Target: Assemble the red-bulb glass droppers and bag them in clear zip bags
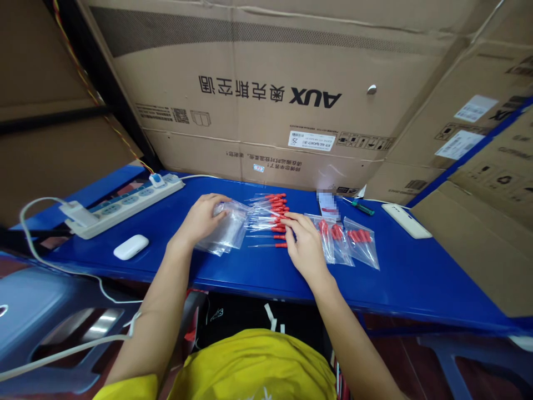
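Observation:
My left hand (202, 219) is closed at the edge of a stack of clear plastic bags (231, 230), thumb and fingers pinching the near left side. Right of the stack lies a row of thin clear droppers (262, 219) with red bulbs (280, 205), bulbs pointing right. Over the right end of this row, my right hand (307, 247) has its fingertips closed on the red end of one dropper; the fingers partly hide it. Beyond that hand lie several filled clear bags (362, 244) with red bulbs showing inside.
A white power strip (129, 203) with plugs and a white earphone case (131, 247) lie at left on the blue table (233, 272). A green-handled screwdriver (362, 207), a partly blurred phone-like object (328, 204) and a pale phone (406, 221) lie at the back right. Cardboard (250, 128) walls the back.

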{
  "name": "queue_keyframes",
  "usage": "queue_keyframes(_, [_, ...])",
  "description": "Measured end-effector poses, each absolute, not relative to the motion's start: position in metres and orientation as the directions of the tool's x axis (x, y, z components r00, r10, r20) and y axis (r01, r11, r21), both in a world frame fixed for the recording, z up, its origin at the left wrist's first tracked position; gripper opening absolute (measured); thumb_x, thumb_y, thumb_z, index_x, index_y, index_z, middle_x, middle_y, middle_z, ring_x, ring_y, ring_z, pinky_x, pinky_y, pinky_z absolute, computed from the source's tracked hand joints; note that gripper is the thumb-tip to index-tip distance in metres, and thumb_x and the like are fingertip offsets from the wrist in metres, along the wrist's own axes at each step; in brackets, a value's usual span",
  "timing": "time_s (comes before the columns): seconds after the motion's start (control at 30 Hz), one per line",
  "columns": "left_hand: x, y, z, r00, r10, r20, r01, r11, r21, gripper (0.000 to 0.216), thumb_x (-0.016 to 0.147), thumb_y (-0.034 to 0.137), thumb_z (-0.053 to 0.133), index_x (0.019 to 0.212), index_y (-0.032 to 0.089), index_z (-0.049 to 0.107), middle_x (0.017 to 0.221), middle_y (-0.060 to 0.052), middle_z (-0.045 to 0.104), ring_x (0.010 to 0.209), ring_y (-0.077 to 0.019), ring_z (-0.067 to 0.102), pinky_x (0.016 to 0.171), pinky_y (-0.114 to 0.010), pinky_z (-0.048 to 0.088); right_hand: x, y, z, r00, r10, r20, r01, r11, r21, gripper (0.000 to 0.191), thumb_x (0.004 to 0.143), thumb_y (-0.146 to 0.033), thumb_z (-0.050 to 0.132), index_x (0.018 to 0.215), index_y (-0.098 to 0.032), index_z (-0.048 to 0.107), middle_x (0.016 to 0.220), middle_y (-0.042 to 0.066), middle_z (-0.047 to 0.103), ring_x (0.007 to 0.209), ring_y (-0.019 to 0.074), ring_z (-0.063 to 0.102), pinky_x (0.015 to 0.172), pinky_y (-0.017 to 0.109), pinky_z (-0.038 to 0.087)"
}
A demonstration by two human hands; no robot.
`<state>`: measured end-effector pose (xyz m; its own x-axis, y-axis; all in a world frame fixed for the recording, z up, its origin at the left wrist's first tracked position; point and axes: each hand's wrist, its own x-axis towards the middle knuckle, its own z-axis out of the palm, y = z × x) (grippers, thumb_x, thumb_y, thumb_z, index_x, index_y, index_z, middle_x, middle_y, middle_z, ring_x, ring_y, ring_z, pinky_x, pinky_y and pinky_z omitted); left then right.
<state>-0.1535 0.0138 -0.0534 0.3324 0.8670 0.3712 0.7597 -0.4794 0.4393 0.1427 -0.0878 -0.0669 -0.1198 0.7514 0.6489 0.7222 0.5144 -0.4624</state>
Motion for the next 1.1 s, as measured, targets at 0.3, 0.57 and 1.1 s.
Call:
queue_keyframes(0.3, [-0.137, 0.005, -0.044, 0.183, 0.875, 0.448, 0.565, -0.466, 0.681, 0.035, 0.088, 0.038, 0.069, 0.118, 0.02, 0.074, 0.128, -0.012, 0.07, 0.089, -0.0207, 0.075, 0.082, -0.036, 0.063, 0.142, -0.088, -0.066, -0.065, 0.773, 0.631, 0.704, 0.483, -0.52, 0.032, 0.1, -0.013, 0.049, 0.11, -0.023, 0.078, 0.123, 0.011, 0.077, 0.118, 0.0289, 0.071, 0.109, 0.051, 0.055])
queue_keyframes(0.57, [-0.15, 0.013, -0.048, -0.018, 0.885, 0.464, 0.558, -0.377, 0.74, 0.034, 0.088, 0.033, 0.069, 0.12, 0.022, 0.072, 0.114, -0.01, 0.081, 0.101, -0.0242, 0.077, 0.095, -0.039, 0.06, 0.142, -0.089, -0.063, 0.014, 0.797, 0.604, 0.671, 0.441, -0.596, 0.032, 0.097, -0.011, 0.049, 0.105, -0.024, 0.077, 0.114, 0.008, 0.079, 0.112, 0.0262, 0.073, 0.104, 0.044, 0.057])
queue_keyframes(1.1, [-0.122, -0.015, -0.02, 0.096, 0.899, 0.428, 0.261, -0.438, 0.86, 0.038, 0.084, 0.041, 0.081, 0.115, 0.02, 0.072, 0.094, -0.005, 0.075, 0.081, -0.0205, 0.074, 0.08, -0.036, 0.06, 0.141, -0.093, -0.056, 0.272, 0.844, 0.462, 0.39, 0.342, -0.855, 0.022, 0.101, -0.036, 0.054, 0.109, -0.023, 0.069, 0.099, 0.006, 0.076, 0.084, 0.0208, 0.075, 0.08, 0.036, 0.062])
